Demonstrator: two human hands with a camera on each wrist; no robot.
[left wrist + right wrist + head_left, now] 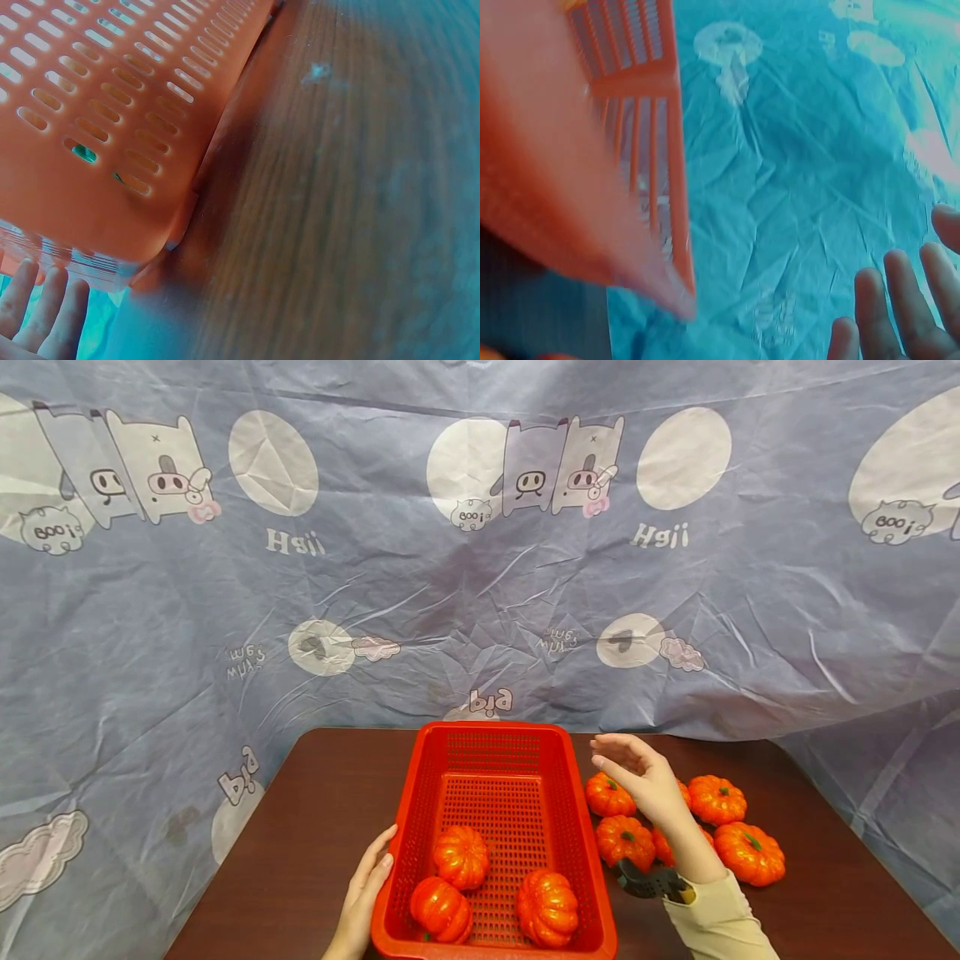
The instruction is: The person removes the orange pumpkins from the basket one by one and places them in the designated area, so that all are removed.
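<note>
A red plastic basket (491, 752) with slotted walls stands on the dark wooden table. Three small orange pumpkins lie in its near half: one pumpkin (461, 857) left of the middle, a second pumpkin (441, 910) in the near left corner, a third pumpkin (548, 907) near the right wall. My left hand (363, 893) is at the basket's left side, its fingers extended along the wall. Just right of the basket my right hand (643, 775) hovers in the air with relaxed fingers and holds nothing. Below and beside it sit several more pumpkins (717, 800), some partly hidden by the forearm.
The brown table (322, 810) stretches out on both sides of the basket. Behind it hangs a grey-blue cloth (480, 585) printed with cartoon pigs and pale circles. A dark strap (651, 882) crosses the right wrist by the cream sleeve (716, 918).
</note>
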